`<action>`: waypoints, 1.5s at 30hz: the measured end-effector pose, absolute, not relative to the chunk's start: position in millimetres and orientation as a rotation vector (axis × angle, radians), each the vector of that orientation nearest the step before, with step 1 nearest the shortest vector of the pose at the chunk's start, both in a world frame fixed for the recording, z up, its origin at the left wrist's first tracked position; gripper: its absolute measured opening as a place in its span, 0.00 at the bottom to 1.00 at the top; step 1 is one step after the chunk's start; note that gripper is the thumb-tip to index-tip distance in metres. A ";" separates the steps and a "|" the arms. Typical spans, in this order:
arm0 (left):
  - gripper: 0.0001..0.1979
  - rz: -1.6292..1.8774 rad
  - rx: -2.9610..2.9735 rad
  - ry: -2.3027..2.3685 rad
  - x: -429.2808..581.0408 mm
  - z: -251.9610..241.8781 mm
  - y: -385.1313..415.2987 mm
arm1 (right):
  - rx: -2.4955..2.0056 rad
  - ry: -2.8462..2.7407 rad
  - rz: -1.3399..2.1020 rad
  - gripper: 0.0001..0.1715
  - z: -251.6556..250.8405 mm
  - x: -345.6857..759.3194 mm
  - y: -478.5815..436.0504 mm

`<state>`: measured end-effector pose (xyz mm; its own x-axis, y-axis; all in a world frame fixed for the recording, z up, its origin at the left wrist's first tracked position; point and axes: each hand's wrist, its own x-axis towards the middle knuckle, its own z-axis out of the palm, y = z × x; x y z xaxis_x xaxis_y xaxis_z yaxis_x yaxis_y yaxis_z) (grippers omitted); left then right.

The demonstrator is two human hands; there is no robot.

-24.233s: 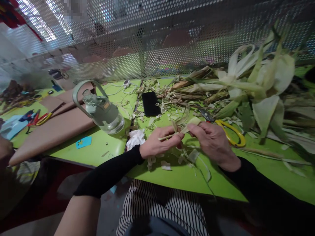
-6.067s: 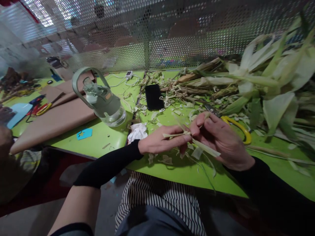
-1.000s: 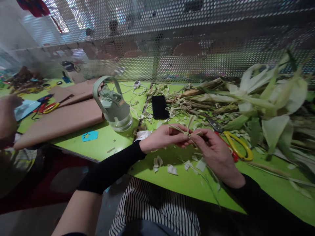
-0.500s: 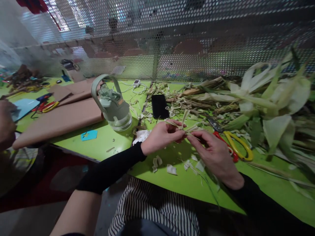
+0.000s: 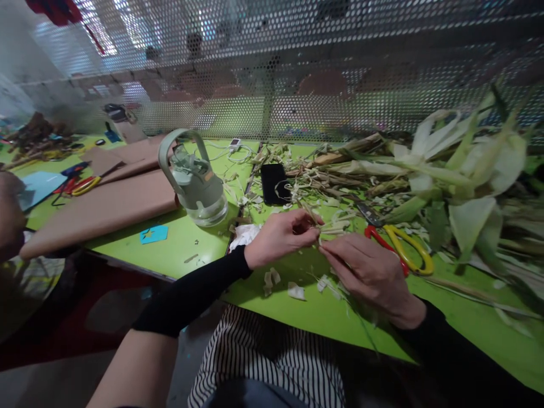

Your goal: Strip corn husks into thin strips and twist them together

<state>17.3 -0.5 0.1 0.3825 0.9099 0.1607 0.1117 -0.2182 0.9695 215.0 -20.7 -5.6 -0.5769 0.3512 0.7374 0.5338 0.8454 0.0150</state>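
My left hand is closed in a pinch on a small bundle of pale green husk strips, whose loose ends spread to the right above my other hand. Close beside it, my right hand pinches a thin strip at the bundle's near side, fingertips almost touching those of the left. Scissors with red and yellow handles lie just right of my right hand. Beyond my hands a black phone lies flat with a thin curl of husk on it. White scraps are on the green table below.
A large heap of corn husks covers the right side. Left of my hands stand a green water bottle and crumpled tissue. Brown paper and a blue tag lie farther left, near another person's arm.
My right hand has turned more palm-down, its fingers now lower by the bundle. The husk strips have shifted, with the upright one tilting left and the others pointing right.
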 end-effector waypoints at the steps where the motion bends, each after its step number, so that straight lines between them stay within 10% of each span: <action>1: 0.08 0.972 1.616 0.903 16.4 -0.6 0.3 | -0.625 -2.243 -0.287 0.08 -5.5 215.3 -21.0; 12: 0.32 0.859 1.277 0.672 12.9 -14.2 13.5 | -0.670 -2.123 -0.218 0.06 -7.8 215.4 -18.1; 21: 0.17 0.944 1.472 0.817 15.4 -12.7 7.4 | -0.629 -2.143 -0.684 0.09 -2.9 215.3 -20.5; 28: 0.06 0.851 1.651 0.768 19.3 -7.7 -3.5 | -0.872 -2.032 -0.028 0.02 -12.6 217.2 -14.6; 45: 0.19 0.833 1.327 0.772 19.8 -10.1 2.6 | -0.983 -1.642 0.629 0.15 -16.8 215.8 -15.2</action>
<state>19.8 2.6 -10.1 0.5034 0.8640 -0.0098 -0.0752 0.0550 0.9957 215.8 -15.2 -16.8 -0.0884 0.8506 0.5184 0.2865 0.5202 -0.8046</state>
